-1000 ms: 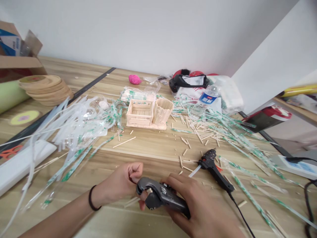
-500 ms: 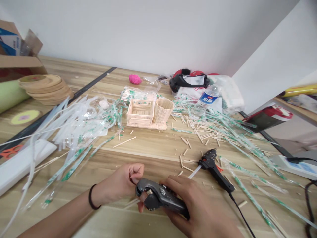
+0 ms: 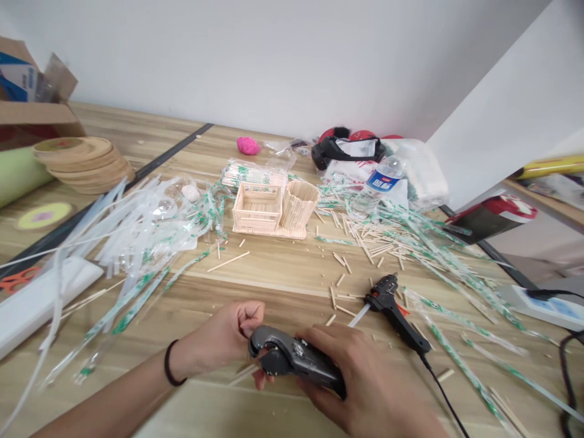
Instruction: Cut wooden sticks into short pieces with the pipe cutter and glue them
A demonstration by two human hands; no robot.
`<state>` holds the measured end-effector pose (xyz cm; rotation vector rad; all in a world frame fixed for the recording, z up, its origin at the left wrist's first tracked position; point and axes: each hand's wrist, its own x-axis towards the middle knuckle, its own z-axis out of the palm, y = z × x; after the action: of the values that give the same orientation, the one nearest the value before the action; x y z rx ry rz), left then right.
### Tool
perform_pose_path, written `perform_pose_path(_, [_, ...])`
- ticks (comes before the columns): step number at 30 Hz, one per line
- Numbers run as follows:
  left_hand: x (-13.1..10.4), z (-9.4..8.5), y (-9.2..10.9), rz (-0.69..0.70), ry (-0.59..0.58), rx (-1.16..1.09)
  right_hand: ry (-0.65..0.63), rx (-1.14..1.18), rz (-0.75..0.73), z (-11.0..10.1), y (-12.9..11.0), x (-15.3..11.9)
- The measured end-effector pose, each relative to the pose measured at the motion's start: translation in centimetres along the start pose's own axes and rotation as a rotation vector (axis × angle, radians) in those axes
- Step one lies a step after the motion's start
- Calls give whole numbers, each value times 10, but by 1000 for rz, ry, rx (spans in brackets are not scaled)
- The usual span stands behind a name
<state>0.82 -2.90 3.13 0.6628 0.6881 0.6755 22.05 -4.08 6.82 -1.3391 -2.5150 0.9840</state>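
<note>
My right hand (image 3: 360,377) is wrapped round a dark grey pipe cutter (image 3: 303,359) with a rounded, hooked head. At that head my left hand (image 3: 241,334), with a black band on its wrist, is closed with curled fingers. What it pinches is hidden behind the cutter. The tip of a pale wooden stick (image 3: 243,375) shows just below the left fingers; whether it is held or lies on the table I cannot tell. Beyond the hands stands a small wooden stick model (image 3: 269,231), with an open square box (image 3: 258,210) and a round cup (image 3: 300,207) on one base.
A black glue gun (image 3: 395,316) lies right of my hands, its cord running forward. Cut stick pieces (image 3: 378,243) and green-printed wrappers (image 3: 456,334) are scattered rightward. Glue sticks (image 3: 123,237), a white power strip (image 3: 50,301) and orange scissors (image 3: 18,280) lie left. A water bottle (image 3: 376,188) stands behind.
The cutter's jaw looks more closed, and the small stick piece seen in it before no longer shows. Both hands keep almost the same place.
</note>
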Motion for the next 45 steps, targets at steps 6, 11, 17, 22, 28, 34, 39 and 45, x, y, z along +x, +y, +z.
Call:
perform_pose_path(6, [2,-6,-3,48,26,57,-7,-72,37,5,5,2])
perform_pose_path(11, [-2,-9,-4,190,235,353,136,1,137,11,10,5])
perform_pose_path(17, [-18,-16,-14,785,267,1185,246,34,83,14,10,6])
perform_pose_path(22, [-23,-26,-21,864,286,1530,386,-101,-118,21,10,9])
perform_pose_path(28, [-24,-25,-18,769,289,1664,512,-235,-187,29,15,13])
perform_pose_path(34, [-23,-20,-17,824,320,1720,514,-280,-180,34,17,14])
perform_pose_path(39, [-24,-15,-16,950,336,1665,511,-286,-161,33,17,14])
perform_pose_path(45, [-25,-15,-17,986,267,1664,501,-278,-149,33,17,15])
